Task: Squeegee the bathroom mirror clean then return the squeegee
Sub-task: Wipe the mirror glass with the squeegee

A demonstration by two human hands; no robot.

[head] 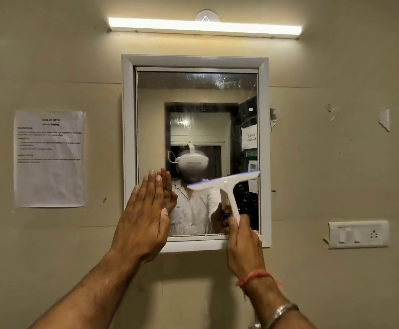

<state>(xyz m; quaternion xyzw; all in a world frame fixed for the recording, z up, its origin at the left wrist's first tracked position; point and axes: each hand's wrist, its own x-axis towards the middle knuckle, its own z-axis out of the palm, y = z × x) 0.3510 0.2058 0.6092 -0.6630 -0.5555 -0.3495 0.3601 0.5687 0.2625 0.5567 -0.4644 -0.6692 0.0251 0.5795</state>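
Note:
A white-framed mirror (198, 119) hangs on the beige wall, with streaks and droplets near its top and at its lower right. My right hand (242, 245) grips the handle of a white squeegee (227, 184) with a purple-edged blade. The blade lies tilted against the lower right of the glass, its right end higher. My left hand (143, 217) is flat, fingers straight and together, pressed on the mirror's lower left corner and frame. It holds nothing.
A lit tube light (204, 27) runs above the mirror. A printed paper sheet (49, 159) is taped to the wall at left. A switch and socket plate (358, 234) sits at lower right. Torn tape scraps (384, 118) cling to the right wall.

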